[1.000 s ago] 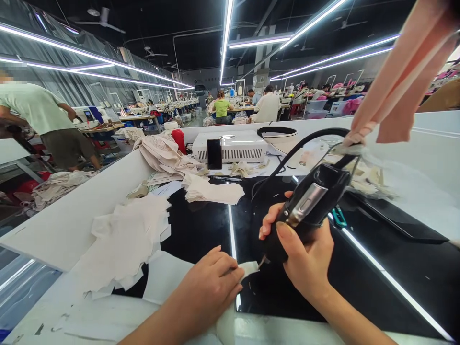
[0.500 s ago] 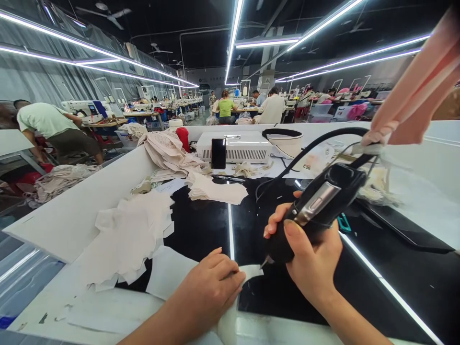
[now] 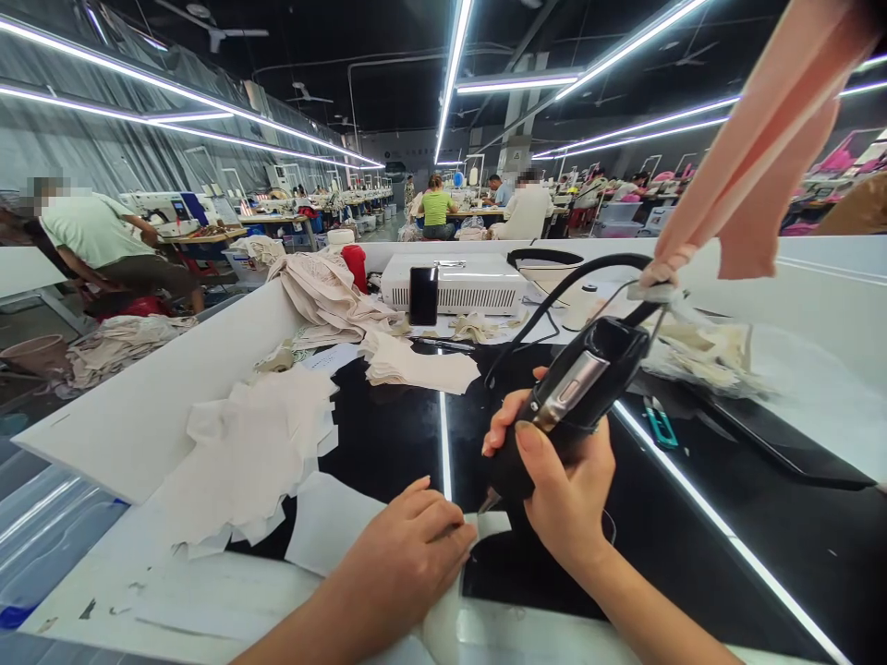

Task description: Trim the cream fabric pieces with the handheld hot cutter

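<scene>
My right hand (image 3: 565, 480) is closed around a black corded handheld tool (image 3: 565, 397) with a silver lever on its side. The tool's pointed metal tip (image 3: 489, 500) is down at a small strip of white fabric (image 3: 493, 524) on the black tabletop. Just left of the tip, my left hand (image 3: 422, 545) presses on this white piece, its fingers curled and thumb and index close together. More white fabric (image 3: 329, 522) shows left of that hand; its link to the strip is hidden underneath. A pink cloth strip (image 3: 755, 157) is tied to the tool's cable end.
Stacked pale fabric pieces (image 3: 253, 462) lie left, with a smaller pile (image 3: 419, 365) farther back. A phone (image 3: 423, 296) leans on a white vented box (image 3: 471, 282). Teal thread snips (image 3: 661, 425) and a dark flat case (image 3: 783, 434) lie right. People work at sewing tables beyond.
My right hand and the tool have moved left, carrying the tip along the fabric strip toward my left hand. The pink cloth swung left too. My left hand has barely moved.
</scene>
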`<state>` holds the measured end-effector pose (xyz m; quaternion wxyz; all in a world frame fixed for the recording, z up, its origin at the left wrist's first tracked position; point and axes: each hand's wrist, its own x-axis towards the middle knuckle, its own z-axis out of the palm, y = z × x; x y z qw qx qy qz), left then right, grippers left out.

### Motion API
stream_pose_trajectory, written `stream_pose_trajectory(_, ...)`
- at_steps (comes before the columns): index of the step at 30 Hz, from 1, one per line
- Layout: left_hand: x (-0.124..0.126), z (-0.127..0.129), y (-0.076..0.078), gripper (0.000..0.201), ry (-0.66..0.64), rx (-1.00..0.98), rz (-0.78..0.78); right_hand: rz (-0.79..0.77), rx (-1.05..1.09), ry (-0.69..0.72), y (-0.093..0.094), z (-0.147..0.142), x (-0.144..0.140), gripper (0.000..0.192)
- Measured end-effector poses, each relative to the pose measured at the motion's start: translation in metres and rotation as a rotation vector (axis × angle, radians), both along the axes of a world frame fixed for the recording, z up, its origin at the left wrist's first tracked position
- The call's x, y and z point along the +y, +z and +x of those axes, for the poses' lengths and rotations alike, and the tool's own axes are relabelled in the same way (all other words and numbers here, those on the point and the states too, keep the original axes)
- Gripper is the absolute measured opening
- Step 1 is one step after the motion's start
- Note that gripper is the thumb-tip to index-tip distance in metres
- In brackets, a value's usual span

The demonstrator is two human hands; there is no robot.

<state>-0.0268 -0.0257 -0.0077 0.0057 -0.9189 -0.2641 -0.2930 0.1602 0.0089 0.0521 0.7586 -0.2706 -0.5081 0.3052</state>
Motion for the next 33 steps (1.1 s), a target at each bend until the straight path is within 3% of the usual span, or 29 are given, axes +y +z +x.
stream_pose_trajectory(7,0.001,0.0,0.0,0.013,0.007,0.003,0.015,-0.011,-0.01,-0.011,0.006,0.002,-0.002,0.02)
stream_pose_trajectory(17,0.002,-0.002,0.002,0.013,-0.003,0.018,0.015,-0.006,0.017,-0.021,0.002,0.013,-0.002,0.034)
stream_pose_trajectory(25,0.0,-0.006,0.005,0.013,-0.009,0.028,-0.041,-0.025,0.0,-0.032,0.005,0.011,-0.003,0.02)
stream_pose_trajectory(33,-0.001,-0.007,0.003,0.015,-0.008,0.002,-0.048,-0.013,0.062,0.065,0.008,0.005,-0.016,0.037)
